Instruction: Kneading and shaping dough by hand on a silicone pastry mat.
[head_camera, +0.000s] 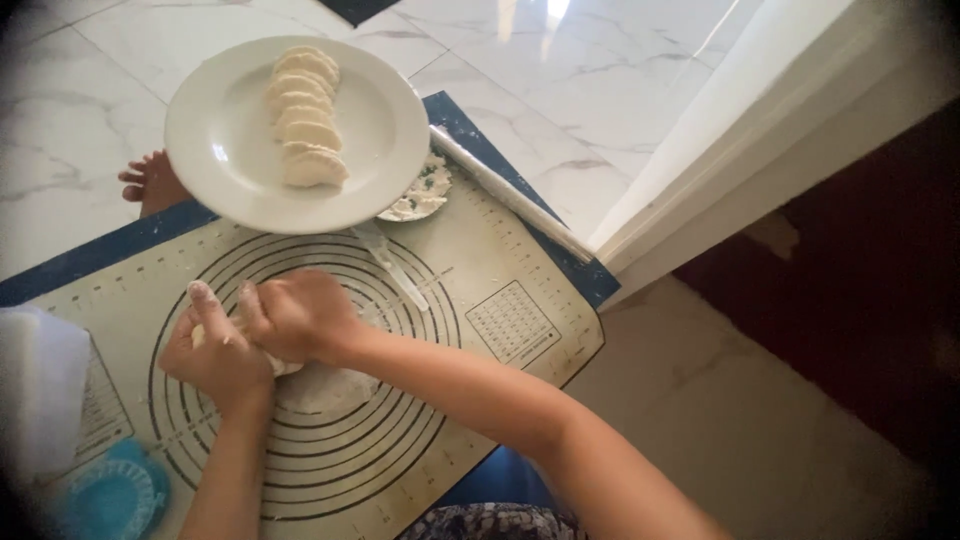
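- down past the left wrist sits one round blue plastic dumpling press (112, 497)
- left hand (215, 352) and right hand (300, 318) are pressed together, both curled tight round one small lump of white dough (282, 366), held right over the ringed beige silicone mat (500, 270)
- I'd say pinch evenly and keep the fingers floury so nothing sticks
- above the hands: one white round plate (385, 120) with about six folded dumplings (305, 115)
- up right of the hands: one clear-wrapped rolling pin (510, 193)
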